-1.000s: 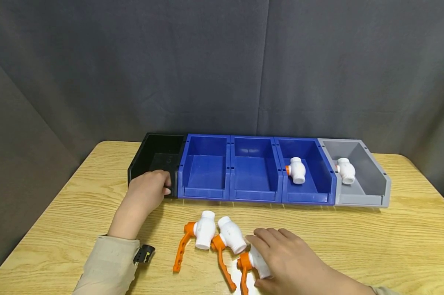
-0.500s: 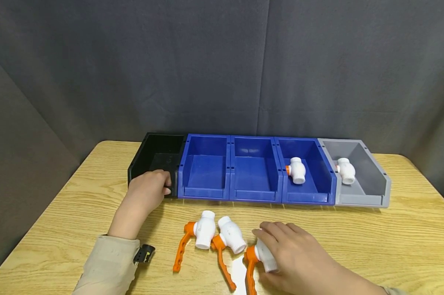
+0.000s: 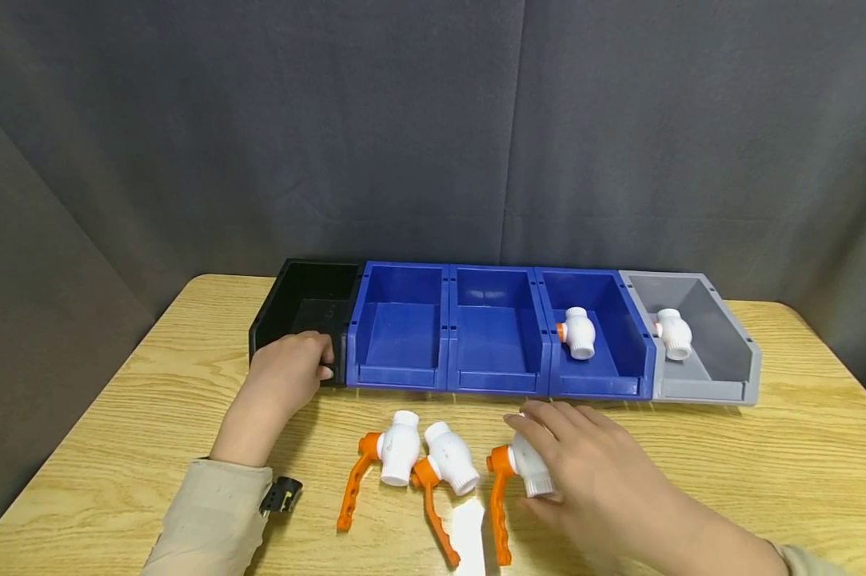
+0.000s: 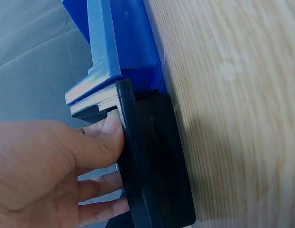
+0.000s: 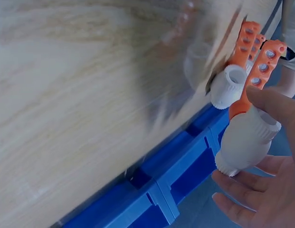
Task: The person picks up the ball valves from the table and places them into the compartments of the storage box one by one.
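My left hand (image 3: 289, 374) grips the front wall of the black bin (image 4: 159, 161) at the row's left end, thumb on one side and fingers behind. In my right hand (image 3: 594, 460) is a white ball valve (image 5: 247, 140) with an orange lever handle, held between thumb and fingers around its body; the fingers cover part of it in the head view. To its left two similar ball valves lie on the table, one upright (image 3: 400, 450) and one slanted (image 3: 452, 460), their orange handles pointing toward me.
Right of the black bin stand blue bins (image 3: 500, 382) side by side, then a grey bin (image 3: 706, 390). One ball valve (image 3: 580, 334) lies in the rightmost blue bin, another ball valve (image 3: 674, 334) in the grey one. A dark curtain (image 3: 433, 128) hangs behind the wooden table (image 3: 152, 416).
My right hand has moved forward and slightly right with the ball valve, away from the two on the table. The left hand stays at the black bin.
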The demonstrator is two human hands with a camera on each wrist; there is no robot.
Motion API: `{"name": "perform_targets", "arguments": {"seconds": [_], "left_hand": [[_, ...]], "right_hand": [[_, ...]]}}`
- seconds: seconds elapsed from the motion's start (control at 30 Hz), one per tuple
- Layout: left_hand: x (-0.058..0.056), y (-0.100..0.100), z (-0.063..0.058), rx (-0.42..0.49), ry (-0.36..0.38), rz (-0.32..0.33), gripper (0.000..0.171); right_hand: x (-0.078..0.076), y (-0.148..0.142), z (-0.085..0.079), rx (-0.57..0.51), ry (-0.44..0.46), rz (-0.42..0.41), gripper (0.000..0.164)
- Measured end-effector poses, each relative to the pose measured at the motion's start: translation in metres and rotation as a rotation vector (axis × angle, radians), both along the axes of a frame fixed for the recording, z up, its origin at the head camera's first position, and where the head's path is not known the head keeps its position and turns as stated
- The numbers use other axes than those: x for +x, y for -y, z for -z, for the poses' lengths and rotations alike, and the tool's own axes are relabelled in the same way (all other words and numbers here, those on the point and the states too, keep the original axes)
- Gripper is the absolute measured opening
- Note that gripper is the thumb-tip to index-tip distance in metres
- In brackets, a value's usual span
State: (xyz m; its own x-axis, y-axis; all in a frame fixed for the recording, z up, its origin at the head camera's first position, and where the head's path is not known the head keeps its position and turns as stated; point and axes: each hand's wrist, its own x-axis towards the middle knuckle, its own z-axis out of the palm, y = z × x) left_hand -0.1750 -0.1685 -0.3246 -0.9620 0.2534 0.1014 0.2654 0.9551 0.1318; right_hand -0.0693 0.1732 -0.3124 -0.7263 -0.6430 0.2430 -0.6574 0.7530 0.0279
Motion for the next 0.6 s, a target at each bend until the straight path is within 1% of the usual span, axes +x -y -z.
{"name": "perform_targets", "arguments": {"seconds": [0.1,0.3,0.47,0.6], "left_hand": [[0.0,0.0,0.0,-0.001,0.001,0.0,0.013],[0.0,0.0,0.0,-0.002,0.002,-0.001,0.013],[0.001,-0.001,-0.001,0.0,0.004,0.0,0.013],[0.001,-0.001,-0.002,0.0,0.007,-0.004,0.013]], "right_hand": [[-0.003,-0.001,-0.002,-0.002,-0.029,-0.004,0.078],[-0.013,-0.002,-0.004,-0.046,-0.096,-0.017,0.077],[-0.021,-0.002,-0.005,-0.072,-0.146,-0.007,0.073],[-0.028,-0.002,-0.007,-0.091,-0.175,0.007,0.074]]}}
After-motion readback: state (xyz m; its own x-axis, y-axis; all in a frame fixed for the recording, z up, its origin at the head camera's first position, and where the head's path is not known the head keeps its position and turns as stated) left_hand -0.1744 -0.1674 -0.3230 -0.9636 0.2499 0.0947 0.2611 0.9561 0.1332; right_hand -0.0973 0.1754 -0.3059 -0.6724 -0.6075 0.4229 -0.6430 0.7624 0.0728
